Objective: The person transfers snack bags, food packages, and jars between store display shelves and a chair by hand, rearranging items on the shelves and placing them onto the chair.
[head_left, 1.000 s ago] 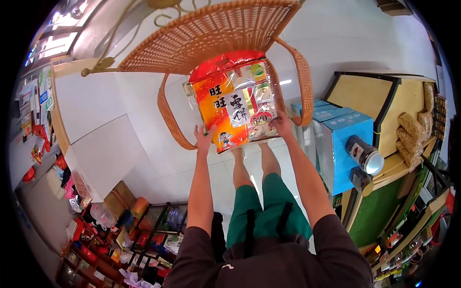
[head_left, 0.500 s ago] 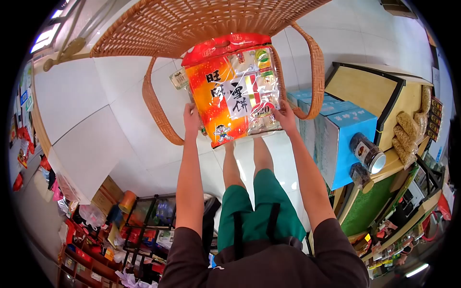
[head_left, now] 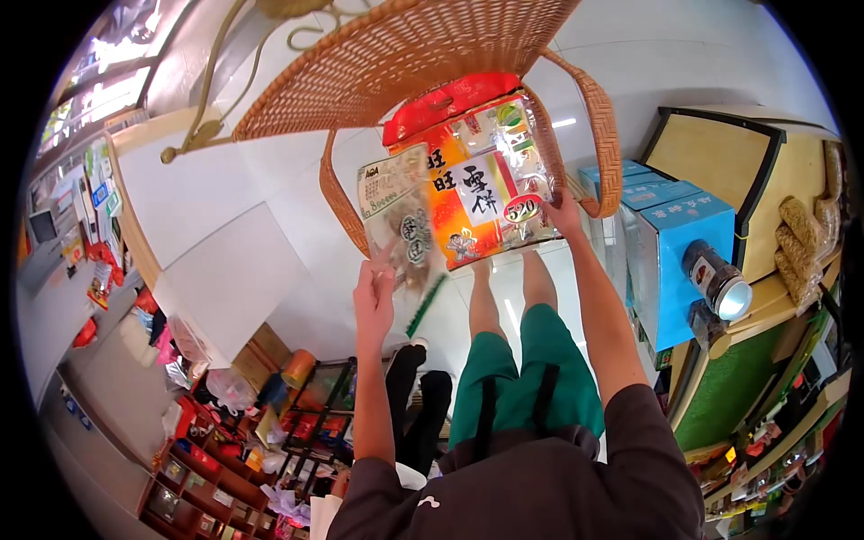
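A large red and orange snack bag with a clear window lies on the seat of a wicker chair. My right hand grips its lower right edge. Over the bag's left side is a clear packet with dark lettering, tilted and partly blurred. At that packet's lower end is my left hand, its fingers bent around the bottom edge. A green strip hangs just right of my left hand.
Blue boxes and a dark jar stand at the right beside a wooden cabinet. Crowded shelves fill the lower left. Another person's dark-trousered legs show beside mine.
The clear packet, earlier mostly hidden behind the snack bag, now lies over its left side with my left hand at it. Another person's legs have come further into view.
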Demonstrator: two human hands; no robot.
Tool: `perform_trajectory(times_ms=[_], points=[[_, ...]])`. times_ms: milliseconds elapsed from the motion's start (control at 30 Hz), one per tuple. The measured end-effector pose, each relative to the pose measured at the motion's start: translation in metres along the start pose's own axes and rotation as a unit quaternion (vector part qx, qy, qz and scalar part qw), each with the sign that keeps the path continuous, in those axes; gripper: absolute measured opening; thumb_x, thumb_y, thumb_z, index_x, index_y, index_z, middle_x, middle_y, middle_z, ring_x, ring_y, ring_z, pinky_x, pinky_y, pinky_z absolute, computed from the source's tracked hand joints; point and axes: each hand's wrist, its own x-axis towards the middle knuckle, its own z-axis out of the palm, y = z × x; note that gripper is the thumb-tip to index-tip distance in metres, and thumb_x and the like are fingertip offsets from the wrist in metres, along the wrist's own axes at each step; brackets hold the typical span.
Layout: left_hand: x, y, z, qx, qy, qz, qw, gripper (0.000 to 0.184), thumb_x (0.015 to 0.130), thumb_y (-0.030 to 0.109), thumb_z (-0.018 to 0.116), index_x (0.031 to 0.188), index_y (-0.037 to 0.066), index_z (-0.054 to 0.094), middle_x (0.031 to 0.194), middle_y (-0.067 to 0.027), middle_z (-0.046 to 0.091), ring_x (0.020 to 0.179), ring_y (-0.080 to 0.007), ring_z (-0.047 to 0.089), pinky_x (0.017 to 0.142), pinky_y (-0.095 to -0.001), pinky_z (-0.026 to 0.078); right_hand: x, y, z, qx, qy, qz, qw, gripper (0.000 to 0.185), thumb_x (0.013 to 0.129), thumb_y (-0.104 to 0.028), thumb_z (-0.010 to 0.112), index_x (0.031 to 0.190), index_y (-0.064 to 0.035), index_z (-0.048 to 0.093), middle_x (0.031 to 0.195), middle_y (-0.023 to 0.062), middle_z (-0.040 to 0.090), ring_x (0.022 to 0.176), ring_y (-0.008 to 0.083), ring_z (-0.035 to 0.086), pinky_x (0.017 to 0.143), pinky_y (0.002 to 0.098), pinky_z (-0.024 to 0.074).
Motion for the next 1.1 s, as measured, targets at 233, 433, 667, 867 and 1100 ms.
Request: perform_trajectory(times_ms=[233, 433, 667, 867, 1100], points=[[0.084, -0.065, 0.113, -0.292, -0.073, -0.045, 0.953, 0.014, 0.093, 0.016, 0.044, 0.103, 0.006, 0.044, 0.105, -0.0072, 0.054, 0.086, -0.0143, 0.057, 0.063, -0.0239, 0.046, -0.015, 0.005, -0.004, -0.075, 0.068, -0.111, 0.989, 0.054, 0.071, -0.022, 0.068, 0.115, 0.0016, 0.048, 0.098, 0.0192, 0.06, 0.087, 0.0291, 0.059, 0.078, 0.0367, 0.0454], [0.132, -0.076, 0.131, -0.061, -0.03, -0.064, 0.996, 0.04, 0.083, 0.008, 0.053, 0.122, 0.006, 0.042, 0.11, -0.01, 0.051, 0.1, -0.019, 0.052, 0.08, -0.0291, 0.046, -0.085, 0.004, -0.051, -0.071, -0.036, -0.058, 0.995, 0.048, 0.077, -0.026, 0.063, 0.118, -0.0051, 0.05, 0.098, 0.0173, 0.061, 0.09, 0.0273, 0.06, 0.08, 0.0354, 0.0457], [0.052, -0.01, 0.097, -0.044, 0.096, 0.216, 0.971, 0.05, 0.084, 0.007, 0.049, 0.131, 0.005, 0.033, 0.123, -0.0157, 0.047, 0.118, -0.0253, 0.042, 0.093, -0.0314, 0.037, -0.229, 0.104, -0.093, -0.092, 0.066, 0.032, 0.993, 0.045, 0.077, -0.03, 0.059, 0.116, -0.0066, 0.053, 0.09, 0.0173, 0.064, 0.08, 0.0289, 0.063, 0.074, 0.0354, 0.0493], [-0.029, -0.101, 0.137, 0.12, -0.289, 0.304, 0.9, 0.037, 0.088, 0.02, 0.047, 0.121, 0.002, 0.047, 0.117, -0.0175, 0.054, 0.111, -0.0269, 0.05, 0.094, -0.0346, 0.038, -0.428, 0.175, -0.073, 0.31, 0.245, 0.131, 0.909, 0.035, 0.082, -0.023, 0.054, 0.113, -0.0074, 0.052, 0.083, 0.0085, 0.063, 0.064, 0.0173, 0.06, 0.052, 0.0276, 0.0478], [-0.119, -0.201, 0.055, 0.414, -0.603, 0.169, 0.661, 0.033, 0.081, 0.026, 0.048, 0.105, 0.007, 0.059, 0.088, -0.0105, 0.062, 0.082, -0.0235, 0.059, 0.076, -0.0364, 0.048, -0.619, 0.312, 0.034, 0.384, 0.34, 0.343, 0.787, 0.031, 0.077, -0.022, 0.058, 0.104, -0.0067, 0.056, 0.074, 0.009, 0.062, 0.055, 0.0189, 0.059, 0.045, 0.0305, 0.0464]])
